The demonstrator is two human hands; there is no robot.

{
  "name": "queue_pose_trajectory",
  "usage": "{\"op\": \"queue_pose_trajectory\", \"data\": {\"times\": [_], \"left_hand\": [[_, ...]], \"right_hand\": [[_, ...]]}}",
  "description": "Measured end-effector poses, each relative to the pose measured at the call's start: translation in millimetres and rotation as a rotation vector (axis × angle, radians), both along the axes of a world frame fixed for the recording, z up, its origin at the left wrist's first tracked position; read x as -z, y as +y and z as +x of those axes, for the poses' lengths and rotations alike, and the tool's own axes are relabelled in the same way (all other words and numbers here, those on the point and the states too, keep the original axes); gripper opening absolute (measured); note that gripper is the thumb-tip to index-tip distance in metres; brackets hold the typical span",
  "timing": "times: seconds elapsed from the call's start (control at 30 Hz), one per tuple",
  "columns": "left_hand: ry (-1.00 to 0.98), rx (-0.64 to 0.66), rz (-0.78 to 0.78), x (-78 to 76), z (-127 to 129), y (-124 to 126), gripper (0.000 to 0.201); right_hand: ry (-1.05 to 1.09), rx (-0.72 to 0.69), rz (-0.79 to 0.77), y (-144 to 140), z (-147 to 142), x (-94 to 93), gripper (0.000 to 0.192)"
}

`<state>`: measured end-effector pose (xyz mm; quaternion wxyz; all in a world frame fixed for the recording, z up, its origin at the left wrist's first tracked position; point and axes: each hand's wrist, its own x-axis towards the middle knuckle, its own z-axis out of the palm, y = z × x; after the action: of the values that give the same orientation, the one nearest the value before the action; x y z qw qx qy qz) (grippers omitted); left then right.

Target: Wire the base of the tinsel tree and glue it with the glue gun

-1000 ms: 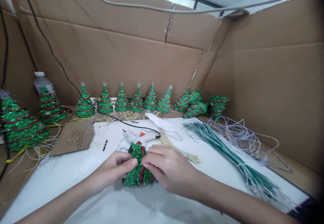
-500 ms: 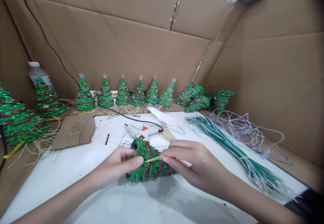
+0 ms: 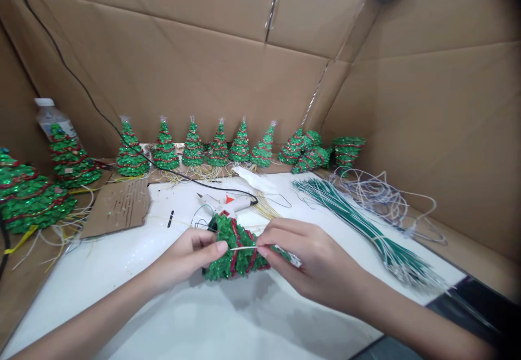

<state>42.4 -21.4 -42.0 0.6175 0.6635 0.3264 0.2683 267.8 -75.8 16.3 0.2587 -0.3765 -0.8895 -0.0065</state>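
A small green glittery Christmas tree (image 3: 240, 265) with red garland lies on its side above the white table. My left hand (image 3: 199, 254) is closed around its wide base, the thumb resting on the near side. My right hand (image 3: 303, 254) pinches a thin pale stick-like piece (image 3: 243, 248) between thumb and fingertips. That piece points left across the tree's side, its tip close to my left thumb; I cannot tell its exact kind. Silvery material at the tree's top shows beneath my right hand. A white hot glue gun (image 3: 228, 203) lies just behind the tree.
Several finished trees (image 3: 192, 145) stand along the back; others lie tipped at back right. Larger trees (image 3: 32, 200) and a plastic bottle (image 3: 55, 118) are at left. A cardboard piece (image 3: 118, 208), a bundle of green wires (image 3: 358, 219) and tangled clear cord (image 3: 391, 197) surround the work area.
The camera view has shifted slightly. The tree has turned a little in my left hand, and the thin piece in my right hand now lies more level against it.
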Motion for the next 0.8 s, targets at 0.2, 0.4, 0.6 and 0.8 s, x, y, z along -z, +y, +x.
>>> {"op": "queue_pose_trajectory", "data": {"times": [0.2, 0.4, 0.6, 0.8], "left_hand": [[-0.015, 0.039, 0.013, -0.8, 1, -2, 0.054], [-0.034, 0.050, -0.015, -1.1, 3, -5, 0.053], [-0.006, 0.038, 0.000, -2.5, 3, -5, 0.054], [-0.009, 0.061, -0.008, -3.3, 3, -5, 0.052]], "right_hand": [[-0.042, -0.019, 0.055, 5, -21, 16.1, 0.023], [-0.012, 0.030, 0.005, -5, -11, 6.2, 0.011], [-0.063, 0.057, 0.044, -10, -4, 7.5, 0.020], [-0.100, 0.034, 0.060, -4, -19, 14.2, 0.018]]}}
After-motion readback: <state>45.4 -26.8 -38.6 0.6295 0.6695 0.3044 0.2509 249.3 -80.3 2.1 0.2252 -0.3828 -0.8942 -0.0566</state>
